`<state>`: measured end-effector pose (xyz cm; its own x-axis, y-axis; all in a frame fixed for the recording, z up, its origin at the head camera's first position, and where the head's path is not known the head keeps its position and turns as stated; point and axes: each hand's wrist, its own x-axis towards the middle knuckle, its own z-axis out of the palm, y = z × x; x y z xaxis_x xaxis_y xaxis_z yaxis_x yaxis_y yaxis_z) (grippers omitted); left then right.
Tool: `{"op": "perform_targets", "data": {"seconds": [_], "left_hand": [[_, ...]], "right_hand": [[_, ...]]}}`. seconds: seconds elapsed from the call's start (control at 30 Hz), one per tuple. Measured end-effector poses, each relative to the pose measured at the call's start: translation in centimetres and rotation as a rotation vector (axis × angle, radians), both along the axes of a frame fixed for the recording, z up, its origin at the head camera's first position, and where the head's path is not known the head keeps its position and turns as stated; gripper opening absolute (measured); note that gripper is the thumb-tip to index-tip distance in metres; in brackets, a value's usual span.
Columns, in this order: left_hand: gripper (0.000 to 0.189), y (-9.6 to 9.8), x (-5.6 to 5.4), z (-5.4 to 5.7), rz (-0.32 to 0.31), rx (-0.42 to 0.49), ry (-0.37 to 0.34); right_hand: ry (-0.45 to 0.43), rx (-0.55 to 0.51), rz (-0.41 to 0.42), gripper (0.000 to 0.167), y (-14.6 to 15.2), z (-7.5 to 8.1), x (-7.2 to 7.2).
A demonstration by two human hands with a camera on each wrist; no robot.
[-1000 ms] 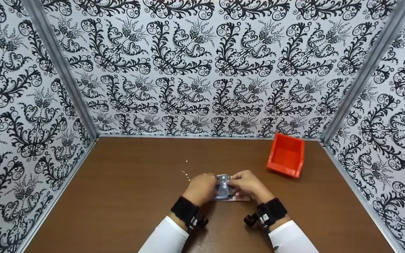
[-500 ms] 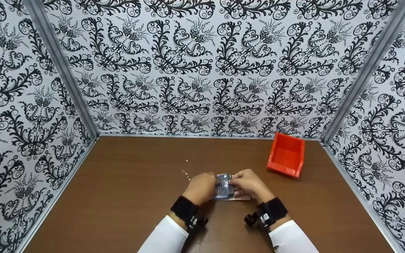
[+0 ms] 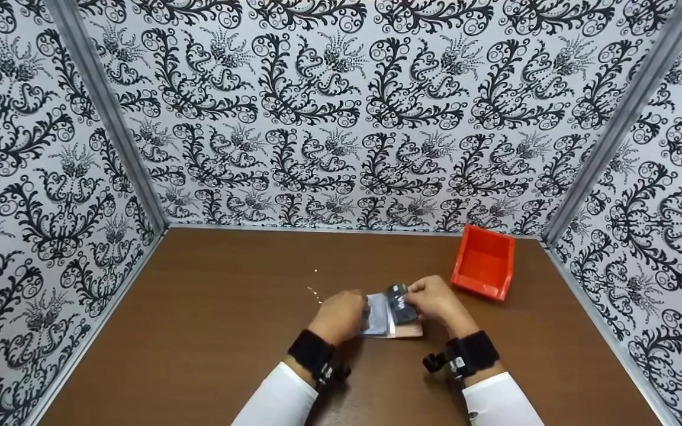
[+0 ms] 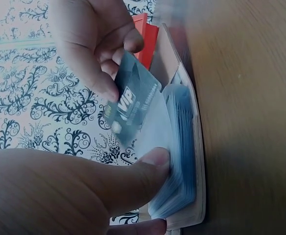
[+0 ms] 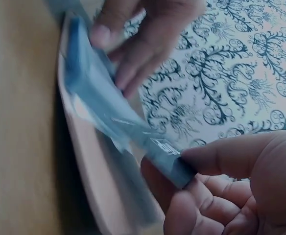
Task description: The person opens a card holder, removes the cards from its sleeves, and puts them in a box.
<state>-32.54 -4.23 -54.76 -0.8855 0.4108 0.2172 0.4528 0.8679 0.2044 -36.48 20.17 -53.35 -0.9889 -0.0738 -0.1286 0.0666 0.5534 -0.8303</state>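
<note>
A card holder with a pinkish-beige cover (image 3: 407,329) lies opened on the table, a stack of clear plastic sleeves (image 4: 181,147) inside it. My left hand (image 3: 336,318) grips its left side, the thumb pressing on the sleeves in the left wrist view. Between thumb and fingers, my right hand (image 3: 439,303) pinches a dark card printed "VIP" (image 3: 401,306). That card is tilted above the holder's right half. Its lower edge overlaps or touches the top sleeve; whether part of it is still inside cannot be told.
A red plastic bin (image 3: 483,263) stands on the brown table (image 3: 228,331) at the back right. Small bright specks (image 3: 315,292) show on the tabletop left of the hands. Walls with a black-and-white scroll pattern (image 3: 341,118) enclose the back and sides.
My right hand has moved right and slightly away from me, drawing the VIP card off the sleeves and tilting it. More of the sleeves and cover shows. The left hand has stayed in place.
</note>
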Motion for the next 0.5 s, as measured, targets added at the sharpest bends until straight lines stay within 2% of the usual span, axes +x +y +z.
{"op": "perform_targets", "data": {"seconds": [0.13, 0.23, 0.37, 0.5], "left_hand": [[0.02, 0.0, 0.0, 0.0, 0.009, 0.028, -0.009], [0.023, 0.0, 0.0, -0.1, 0.012, 0.038, -0.022], [0.022, 0.0, 0.0, -0.1, 0.018, 0.038, -0.039], [0.02, 0.2, -0.1, -0.1, 0.017, 0.029, -0.048]], "right_hand": [[0.105, 0.112, 0.001, 0.018, 1.3, 0.8, -0.5], [0.13, 0.138, -0.023, 0.02, 2.2, 1.6, -0.6], [0.195, 0.195, -0.074, 0.024, 3.5, 2.8, -0.6], [0.315, 0.293, -0.128, 0.026, 5.1, 4.1, -0.4]]}}
